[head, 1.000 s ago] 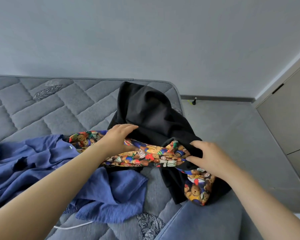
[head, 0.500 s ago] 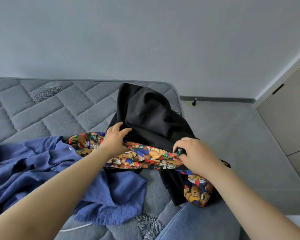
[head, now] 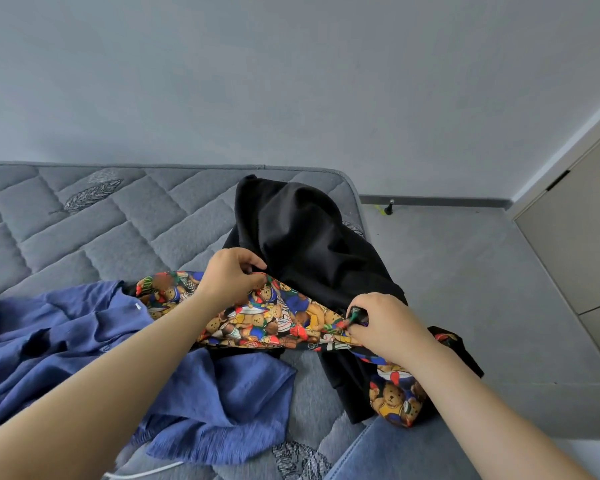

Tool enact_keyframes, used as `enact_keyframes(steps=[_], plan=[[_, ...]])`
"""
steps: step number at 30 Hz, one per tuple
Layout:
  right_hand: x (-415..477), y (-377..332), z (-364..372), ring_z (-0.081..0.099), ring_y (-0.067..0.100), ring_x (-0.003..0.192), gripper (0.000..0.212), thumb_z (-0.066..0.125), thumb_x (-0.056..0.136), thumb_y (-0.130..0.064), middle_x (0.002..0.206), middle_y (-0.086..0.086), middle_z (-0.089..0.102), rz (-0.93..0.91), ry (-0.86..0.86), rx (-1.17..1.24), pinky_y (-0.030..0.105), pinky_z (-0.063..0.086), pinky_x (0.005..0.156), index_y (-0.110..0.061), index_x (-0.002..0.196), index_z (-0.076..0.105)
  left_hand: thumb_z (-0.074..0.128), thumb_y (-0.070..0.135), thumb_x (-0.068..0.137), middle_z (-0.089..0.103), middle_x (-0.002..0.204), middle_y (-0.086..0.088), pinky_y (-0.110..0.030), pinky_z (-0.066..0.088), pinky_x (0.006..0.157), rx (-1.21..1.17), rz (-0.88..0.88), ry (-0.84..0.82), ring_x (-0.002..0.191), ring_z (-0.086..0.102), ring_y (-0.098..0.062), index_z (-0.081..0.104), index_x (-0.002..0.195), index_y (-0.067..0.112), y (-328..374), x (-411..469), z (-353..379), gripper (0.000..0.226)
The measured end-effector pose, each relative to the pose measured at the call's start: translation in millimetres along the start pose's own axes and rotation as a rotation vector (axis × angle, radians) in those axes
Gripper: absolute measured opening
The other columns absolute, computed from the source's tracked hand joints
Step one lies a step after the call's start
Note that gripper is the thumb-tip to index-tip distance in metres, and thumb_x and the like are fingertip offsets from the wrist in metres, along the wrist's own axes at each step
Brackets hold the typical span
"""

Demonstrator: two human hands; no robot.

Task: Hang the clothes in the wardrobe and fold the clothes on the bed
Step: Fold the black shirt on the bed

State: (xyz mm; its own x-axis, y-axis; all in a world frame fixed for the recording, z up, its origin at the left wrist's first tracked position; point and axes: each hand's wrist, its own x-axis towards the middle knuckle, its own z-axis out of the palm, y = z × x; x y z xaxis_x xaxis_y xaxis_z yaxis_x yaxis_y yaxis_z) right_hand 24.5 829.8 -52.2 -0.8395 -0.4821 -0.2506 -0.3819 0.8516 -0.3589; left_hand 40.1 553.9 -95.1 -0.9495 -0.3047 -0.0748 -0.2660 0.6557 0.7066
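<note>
A black garment (head: 302, 237) with a colourful teddy-bear print lining (head: 267, 317) lies crumpled at the right end of the grey quilted mattress (head: 94, 230). My left hand (head: 231, 275) pinches the fabric where the black cloth meets the printed band. My right hand (head: 385, 323) grips the printed edge further right, fingers closed on it. Part of the printed cloth (head: 395, 400) hangs over the mattress edge below my right wrist. A blue garment (head: 84, 341) lies spread and rumpled to the left, under my left forearm.
The grey floor (head: 465, 289) lies to the right of the bed, with a door stopper (head: 390, 206) at the wall base. A beige wardrobe door (head: 582, 244) stands at far right. A white cable (head: 146, 471) lies near the mattress front. Blue denim (head: 388, 455) shows at the bottom.
My right hand moved left along the printed band and closed on its edge. My left hand curled from resting flat into a pinch on the fabric.
</note>
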Motion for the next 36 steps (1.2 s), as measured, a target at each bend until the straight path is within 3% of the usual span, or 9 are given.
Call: enact_keyframes(steps=[3,6,13,17,22,28,30,33,36], plan=[[3,-5,-7,0.055,0.008,0.106,0.051,0.069,0.077,-0.05,0.12,-0.01,0.057,0.007,-0.071,0.11,0.024,0.048,0.085,-0.028,0.122,0.059,0.08,0.012,0.071,0.063,0.067,0.01,-0.008,0.043,0.062,-0.005,0.146,-0.024,0.064,0.06,0.001,0.07,0.081,0.031,19,-14,-16,0.024],[5,-12,-10,0.052,0.007,0.114,0.074,0.068,0.075,-0.061,0.129,-0.01,0.053,-0.004,-0.045,0.196,0.022,0.044,0.088,-0.026,0.137,0.049,0.076,0.007,0.078,0.067,0.065,0.007,-0.011,0.048,0.066,-0.217,0.153,-0.114,0.064,0.064,-0.001,0.072,0.09,0.027,40,-30,-30,0.025],[6,-31,-8,0.052,0.009,0.119,0.072,0.069,0.079,-0.055,0.129,-0.008,0.057,-0.081,0.166,0.307,0.023,0.045,0.094,-0.025,0.14,0.047,0.059,-0.001,0.09,0.075,0.084,-0.003,-0.027,0.054,0.088,-0.488,0.209,-0.227,0.087,0.071,-0.017,0.069,0.109,0.016,86,-42,-34,0.027],[15,-40,-8,0.055,0.011,0.114,0.063,0.069,0.08,-0.052,0.121,-0.005,0.061,-0.072,0.232,0.347,0.032,0.048,0.096,-0.022,0.134,0.055,0.056,-0.003,0.092,0.076,0.088,-0.002,-0.019,0.052,0.084,-0.58,0.262,-0.219,0.09,0.07,-0.01,0.066,0.112,0.016,104,-39,-38,0.029],[29,-47,-5,0.055,0.02,0.11,0.062,0.068,0.077,-0.056,0.116,0.0,0.058,-0.033,0.257,0.088,0.035,0.05,0.088,-0.021,0.127,0.054,0.052,-0.007,0.093,0.075,0.092,-0.004,-0.02,0.053,0.085,-0.688,0.278,-0.217,0.095,0.071,-0.015,0.064,0.111,0.016,118,-33,-48,0.032],[39,-51,3,0.053,0.025,0.106,0.083,0.074,0.065,-0.063,0.117,0.003,0.051,0.062,0.397,-0.107,0.036,0.048,0.084,-0.015,0.125,0.043,0.052,-0.006,0.093,0.074,0.1,-0.007,-0.026,0.053,0.091,-0.787,0.275,-0.228,0.102,0.069,-0.019,0.062,0.116,0.013,126,-31,-50,0.032],[40,-51,5,0.056,0.023,0.099,0.067,0.072,0.071,-0.055,0.109,0.003,0.054,0.053,0.438,-0.101,0.034,0.047,0.077,-0.015,0.119,0.047,0.052,-0.007,0.093,0.073,0.102,-0.008,-0.025,0.053,0.09,-0.797,0.285,-0.229,0.103,0.069,-0.019,0.06,0.119,0.012,129,-31,-50,0.033],[38,-44,-1,0.061,0.02,0.083,0.02,0.06,0.085,-0.031,0.092,-0.002,0.059,-0.027,0.465,-0.048,0.029,0.042,0.062,-0.017,0.1,0.057,0.052,-0.007,0.093,0.073,0.102,-0.008,-0.025,0.053,0.09,-0.758,0.303,-0.227,0.102,0.069,-0.018,0.059,0.122,0.01,130,-30,-50,0.034],[30,-27,-7,0.049,0.006,0.056,0.003,0.058,0.088,-0.022,0.065,-0.011,0.052,-0.115,0.441,0.135,0.02,0.029,0.049,-0.022,0.086,0.059,0.057,-0.006,0.09,0.073,0.1,-0.002,-0.022,0.052,0.092,-0.541,0.355,-0.115,0.099,0.069,-0.01,0.061,0.121,0.012,124,-22,-53,0.036]])
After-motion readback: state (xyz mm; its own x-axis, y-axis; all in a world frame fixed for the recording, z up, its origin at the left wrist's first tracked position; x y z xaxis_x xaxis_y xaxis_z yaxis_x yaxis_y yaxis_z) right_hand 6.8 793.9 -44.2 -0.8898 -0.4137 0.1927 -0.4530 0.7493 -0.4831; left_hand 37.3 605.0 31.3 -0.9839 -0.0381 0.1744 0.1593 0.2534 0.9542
